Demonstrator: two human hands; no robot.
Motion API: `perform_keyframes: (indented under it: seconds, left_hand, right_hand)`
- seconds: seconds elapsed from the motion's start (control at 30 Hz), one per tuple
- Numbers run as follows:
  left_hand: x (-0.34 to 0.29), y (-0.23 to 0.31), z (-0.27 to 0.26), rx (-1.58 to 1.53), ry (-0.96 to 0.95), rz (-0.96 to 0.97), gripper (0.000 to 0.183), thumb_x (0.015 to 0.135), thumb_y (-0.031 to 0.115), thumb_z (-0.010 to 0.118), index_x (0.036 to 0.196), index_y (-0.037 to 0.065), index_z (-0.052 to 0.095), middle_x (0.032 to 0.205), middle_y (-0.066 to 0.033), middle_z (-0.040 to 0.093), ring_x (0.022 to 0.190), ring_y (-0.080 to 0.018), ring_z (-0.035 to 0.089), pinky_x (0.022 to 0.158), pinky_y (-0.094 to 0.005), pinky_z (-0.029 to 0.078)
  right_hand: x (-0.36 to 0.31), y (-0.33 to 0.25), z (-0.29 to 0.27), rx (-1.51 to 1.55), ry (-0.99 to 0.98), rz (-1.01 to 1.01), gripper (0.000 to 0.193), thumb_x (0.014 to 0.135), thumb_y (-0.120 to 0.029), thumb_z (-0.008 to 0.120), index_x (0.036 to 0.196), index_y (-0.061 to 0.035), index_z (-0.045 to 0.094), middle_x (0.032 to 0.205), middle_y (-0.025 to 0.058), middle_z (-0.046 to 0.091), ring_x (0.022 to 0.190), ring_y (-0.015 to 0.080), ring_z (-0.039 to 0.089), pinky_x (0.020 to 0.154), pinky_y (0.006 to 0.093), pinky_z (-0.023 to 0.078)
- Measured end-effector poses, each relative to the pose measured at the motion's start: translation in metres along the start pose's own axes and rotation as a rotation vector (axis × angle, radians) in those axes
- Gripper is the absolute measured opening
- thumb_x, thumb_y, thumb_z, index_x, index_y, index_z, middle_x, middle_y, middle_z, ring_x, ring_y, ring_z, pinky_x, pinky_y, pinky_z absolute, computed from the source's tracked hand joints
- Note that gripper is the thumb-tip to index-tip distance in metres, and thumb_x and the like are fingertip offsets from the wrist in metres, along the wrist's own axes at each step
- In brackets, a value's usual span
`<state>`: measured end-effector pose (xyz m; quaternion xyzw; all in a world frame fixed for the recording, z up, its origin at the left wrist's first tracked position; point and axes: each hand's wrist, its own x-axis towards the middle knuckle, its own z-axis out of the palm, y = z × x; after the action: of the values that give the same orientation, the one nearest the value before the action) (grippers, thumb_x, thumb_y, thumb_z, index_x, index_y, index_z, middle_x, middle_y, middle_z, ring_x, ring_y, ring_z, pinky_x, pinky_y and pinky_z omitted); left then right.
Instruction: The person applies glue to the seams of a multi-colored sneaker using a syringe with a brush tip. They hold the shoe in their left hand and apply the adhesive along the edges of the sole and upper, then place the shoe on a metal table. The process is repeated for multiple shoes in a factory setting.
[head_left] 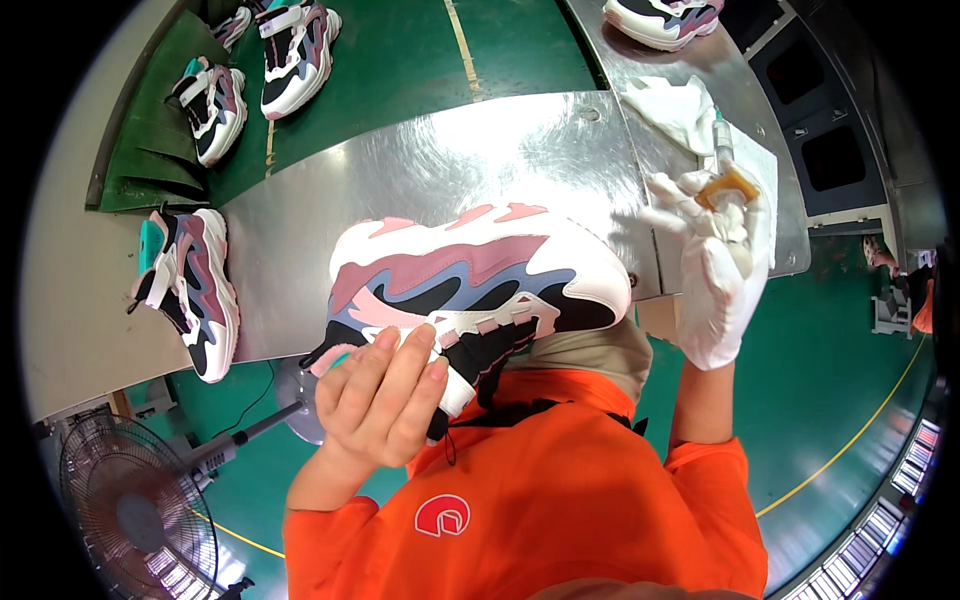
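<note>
My bare left hand point(385, 395) grips a sneaker point(440, 280) by its collar and strap. The shoe lies on its side, sole edge turned away from me and toe to the right, in white, pink, mauve, blue and black. My right hand point(722, 270), in a white glove, is raised to the right of the toe, apart from the shoe. Its fingers are curled round a small flat yellow-brown piece point(729, 188), whose exact kind I cannot make out. Just beyond those fingers lies a slim clear tube with a green tip point(722, 140), like a syringe.
A metal worktop point(290, 250) spans the front. A white cloth point(675, 110) lies at the right. A matching sneaker point(190, 290) stands at left, with others on the green belt point(400, 60) and one at the far right point(665, 22). A fan point(140, 510) stands lower left.
</note>
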<state>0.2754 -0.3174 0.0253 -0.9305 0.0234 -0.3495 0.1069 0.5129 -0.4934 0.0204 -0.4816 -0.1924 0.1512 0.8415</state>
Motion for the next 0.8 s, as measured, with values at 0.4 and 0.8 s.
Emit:
perform_keyframes:
  seconds: [0.4,0.8]
  left_hand:
    - [0.017,-0.007,-0.002,-0.031,-0.036,-0.022,0.021,0.084,0.009,0.062,0.105,0.012,0.06,0.103,-0.0015,0.071,0.098,-0.0185,0.064,0.076,-0.0281,0.043]
    - [0.02,-0.005,-0.004,-0.029,-0.06,-0.045,0.017,0.081,0.01,0.062,0.097,0.013,0.063,0.104,-0.0017,0.071,0.098,-0.0188,0.064,0.077,-0.0279,0.044]
  right_hand:
    - [0.015,0.005,0.03,-0.504,-0.544,-0.143,0.079,0.064,-0.005,0.077,0.134,-0.0065,0.041,0.106,0.0089,0.06,0.087,0.0201,0.066,0.076,0.03,0.053]
    - [0.03,-0.005,0.034,-0.818,-0.82,-0.682,0.077,0.057,-0.006,0.081,0.127,-0.0029,0.048,0.09,0.0106,0.06,0.072,0.0309,0.057,0.064,0.0372,0.048]
